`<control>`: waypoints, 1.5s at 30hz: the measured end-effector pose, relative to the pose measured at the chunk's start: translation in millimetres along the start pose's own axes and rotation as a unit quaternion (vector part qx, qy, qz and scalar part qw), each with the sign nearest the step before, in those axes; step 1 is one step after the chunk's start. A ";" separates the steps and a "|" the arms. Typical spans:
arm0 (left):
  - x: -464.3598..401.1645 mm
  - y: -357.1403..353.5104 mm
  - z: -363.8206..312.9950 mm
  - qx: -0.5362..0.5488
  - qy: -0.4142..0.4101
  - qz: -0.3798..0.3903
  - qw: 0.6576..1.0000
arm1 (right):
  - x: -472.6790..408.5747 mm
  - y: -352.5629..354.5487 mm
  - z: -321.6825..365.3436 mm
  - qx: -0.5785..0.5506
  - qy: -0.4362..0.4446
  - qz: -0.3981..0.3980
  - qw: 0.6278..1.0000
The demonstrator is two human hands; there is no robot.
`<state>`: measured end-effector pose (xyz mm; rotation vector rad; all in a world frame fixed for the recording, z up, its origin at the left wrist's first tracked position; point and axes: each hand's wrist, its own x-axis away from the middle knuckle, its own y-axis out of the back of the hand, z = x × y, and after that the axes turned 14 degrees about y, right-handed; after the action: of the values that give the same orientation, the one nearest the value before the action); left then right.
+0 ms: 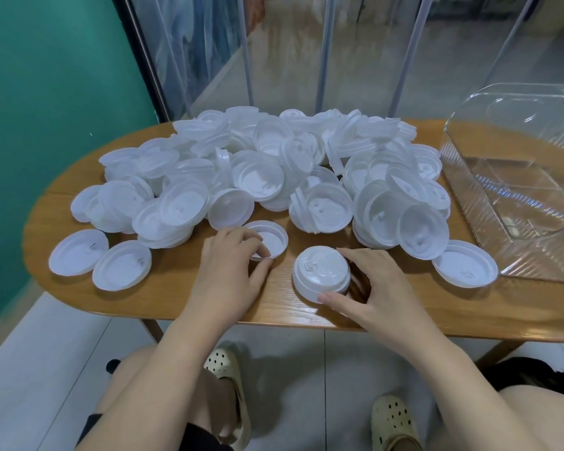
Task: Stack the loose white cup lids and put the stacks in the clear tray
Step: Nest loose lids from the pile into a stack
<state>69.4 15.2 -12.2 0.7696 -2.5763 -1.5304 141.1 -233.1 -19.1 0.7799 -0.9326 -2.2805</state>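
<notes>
Gripping lids point(321, 275) near table edge point(274, 317)

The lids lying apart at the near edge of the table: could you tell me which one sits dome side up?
The lid under the right hand; the others nearby lie hollow side up, including the one the left hand grips.

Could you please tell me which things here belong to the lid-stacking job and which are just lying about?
Job: pile of loose white lids; small lid stack gripped by right hand; upturned lid pinched by left hand; clear tray.
Not the job: wooden table.
</notes>
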 end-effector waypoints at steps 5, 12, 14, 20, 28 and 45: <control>4.4 7.1 -7.1 0.140 0.022 -0.015 0.990 | 0.9 -0.3 -1.0 -0.007 -0.003 0.000 1.000; 5.7 15.8 -14.6 0.302 0.147 -0.037 0.941 | 0.5 0.2 0.2 0.001 -0.007 0.002 1.000; 2.2 14.2 -11.9 0.330 0.187 -0.017 0.925 | 0.5 0.0 0.2 0.003 -0.004 0.000 1.000; -2.5 9.3 -2.9 0.256 0.218 -0.019 0.942 | 0.3 -1.2 -0.3 0.002 -0.002 -0.004 1.000; -0.3 4.3 -2.4 0.024 0.167 0.046 0.985 | 0.5 -1.5 -0.8 0.008 0.001 -0.006 1.000; 16.5 10.4 -25.8 0.221 0.032 0.091 0.971 | -0.5 -0.3 0.7 -0.004 0.012 -0.003 1.000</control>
<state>58.2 -8.9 6.3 0.5721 -2.8771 -0.8767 140.9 -232.3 -18.7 0.8050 -0.9116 -2.2738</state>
